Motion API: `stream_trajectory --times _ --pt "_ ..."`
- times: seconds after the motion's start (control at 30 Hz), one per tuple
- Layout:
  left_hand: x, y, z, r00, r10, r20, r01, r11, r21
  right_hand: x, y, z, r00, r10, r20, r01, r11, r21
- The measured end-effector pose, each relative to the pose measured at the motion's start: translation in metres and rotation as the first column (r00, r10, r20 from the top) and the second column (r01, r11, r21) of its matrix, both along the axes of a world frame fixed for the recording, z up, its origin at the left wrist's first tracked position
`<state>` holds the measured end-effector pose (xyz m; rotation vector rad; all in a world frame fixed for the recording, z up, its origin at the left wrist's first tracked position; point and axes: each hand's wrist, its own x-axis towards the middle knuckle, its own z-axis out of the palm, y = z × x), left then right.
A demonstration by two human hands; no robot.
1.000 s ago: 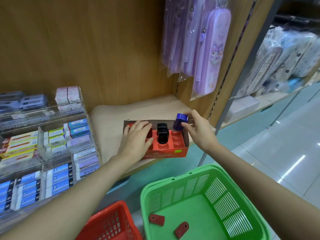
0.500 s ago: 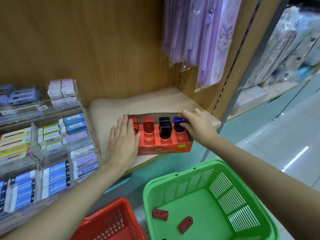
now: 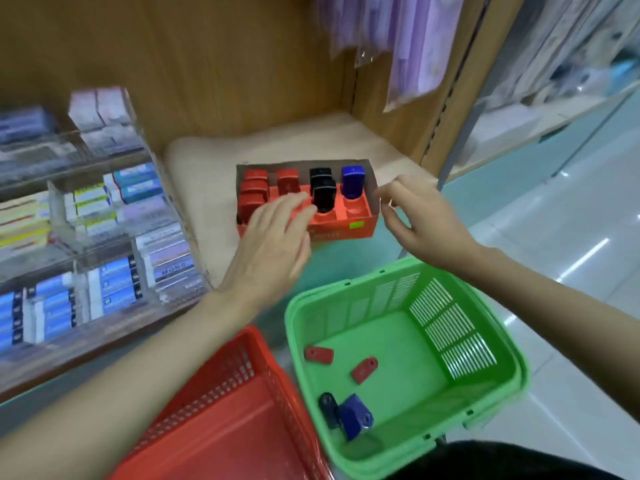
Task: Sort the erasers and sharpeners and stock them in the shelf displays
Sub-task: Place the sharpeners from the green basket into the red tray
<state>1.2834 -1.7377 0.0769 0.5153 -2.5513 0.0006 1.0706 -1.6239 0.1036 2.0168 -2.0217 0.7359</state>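
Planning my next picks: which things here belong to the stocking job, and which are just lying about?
Job: red display box, blue sharpener and black sharpeners in it, green basket holding loose red sharpeners, eraser display.
Lying about: purple pencil cases, red basket.

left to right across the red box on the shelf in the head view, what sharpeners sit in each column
red sharpeners → single red sharpener → black sharpeners → blue sharpener
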Motion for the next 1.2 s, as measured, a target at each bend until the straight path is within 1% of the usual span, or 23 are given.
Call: stream_trajectory --times 0.03,0.07,0.1,0.13,0.17,0.2,0.23,0.3,0.4,0.43,0.5,0.57,0.63,0.73,0.8,0.87,0.93,0.97,1.0,1.03,1.1,1.13,1.2 --pt "0.000 0.016 -0.012 0.992 -0.124 0.012 0.124 0.992 0.007 0.000 0.017 -0.012 0.999 0.032 0.026 -0.036 0.989 0.145" --pt "-0.001 0.029 -0.027 0.974 -0.215 0.071 0.211 0.976 0.060 -0.003 0.031 -0.027 0.997 0.039 0.063 -0.058 0.946 0.318" --pt "-0.004 0.041 -0.043 0.948 -0.279 0.154 0.254 0.953 0.164 -0.006 0.043 -0.045 0.995 0.035 0.092 -0.076 0.870 0.488" --pt "-0.008 0.050 -0.065 0.915 -0.326 0.239 0.245 0.918 0.311 -0.009 0.053 -0.066 0.994 0.030 0.108 -0.091 0.779 0.620" --pt "-0.012 0.054 -0.092 0.878 -0.362 0.312 0.188 0.862 0.471 -0.010 0.060 -0.089 0.993 0.018 0.119 -0.098 0.692 0.715" --pt "-0.017 0.056 -0.120 0.845 -0.382 0.374 0.086 0.788 0.609 -0.011 0.065 -0.113 0.992 0.002 0.124 -0.099 0.617 0.781" --pt "-0.022 0.056 -0.145 0.816 -0.391 0.425 -0.031 0.705 0.708 -0.011 0.070 -0.137 0.993 -0.004 0.118 -0.096 0.555 0.827" --pt "-0.032 0.056 -0.191 0.786 -0.363 0.501 -0.227 0.584 0.779 -0.012 0.074 -0.190 0.995 0.010 0.098 -0.092 0.457 0.885" --pt "-0.050 0.058 -0.242 0.738 -0.247 0.628 -0.429 0.547 0.719 -0.014 0.072 -0.258 0.996 0.034 0.086 -0.093 0.381 0.920" --pt "-0.055 0.059 -0.257 0.708 -0.211 0.674 -0.482 0.553 0.680 -0.015 0.070 -0.276 0.995 0.035 0.097 -0.103 0.378 0.920" --pt "-0.063 0.062 -0.278 0.653 -0.140 0.745 -0.530 0.618 0.581 -0.015 0.064 -0.306 0.994 0.041 0.099 -0.107 0.401 0.910" --pt "-0.069 0.067 -0.296 0.659 -0.108 0.744 -0.500 0.676 0.541 -0.018 0.058 -0.329 0.993 0.032 0.110 -0.113 0.434 0.894" --pt "-0.070 0.070 -0.310 0.646 -0.099 0.757 -0.454 0.748 0.485 -0.020 0.052 -0.347 0.990 0.044 0.135 -0.141 0.429 0.892" --pt "-0.069 0.068 -0.325 0.504 -0.081 0.860 -0.396 0.863 0.313 -0.018 0.050 -0.367 0.987 0.103 0.124 -0.157 0.433 0.888" --pt "-0.071 0.065 -0.331 0.411 -0.079 0.908 -0.356 0.903 0.239 -0.010 0.052 -0.376 0.989 0.127 0.074 -0.126 0.469 0.874" --pt "-0.075 0.066 -0.336 0.368 -0.058 0.928 -0.340 0.921 0.192 -0.002 0.055 -0.382 0.992 0.114 0.050 -0.102 0.520 0.848" --pt "-0.077 0.069 -0.337 0.388 -0.033 0.921 -0.336 0.925 0.174 0.000 0.058 -0.382 0.995 0.060 0.077 -0.097 0.539 0.836" --pt "-0.079 0.071 -0.338 0.421 -0.028 0.907 -0.352 0.916 0.191 -0.002 0.059 -0.380 0.993 0.002 0.119 -0.102 0.530 0.842" --pt "-0.081 0.073 -0.337 0.465 -0.034 0.885 -0.388 0.890 0.238 -0.005 0.061 -0.375 0.978 -0.097 0.187 -0.112 0.513 0.851" --pt "-0.081 0.075 -0.334 0.518 -0.042 0.854 -0.445 0.840 0.311 -0.007 0.062 -0.368 0.937 -0.220 0.271 -0.131 0.498 0.857" --pt "-0.084 0.077 -0.322 0.633 -0.054 0.773 -0.546 0.676 0.495 -0.011 0.066 -0.351 0.797 -0.446 0.408 -0.145 0.514 0.845" --pt "-0.086 0.078 -0.313 0.691 -0.062 0.720 -0.561 0.582 0.589 -0.012 0.069 -0.340 0.726 -0.516 0.455 -0.133 0.543 0.829" --pt "-0.087 0.080 -0.295 0.803 -0.076 0.592 -0.520 0.399 0.756 -0.013 0.076 -0.314 0.625 -0.573 0.530 -0.120 0.600 0.791"
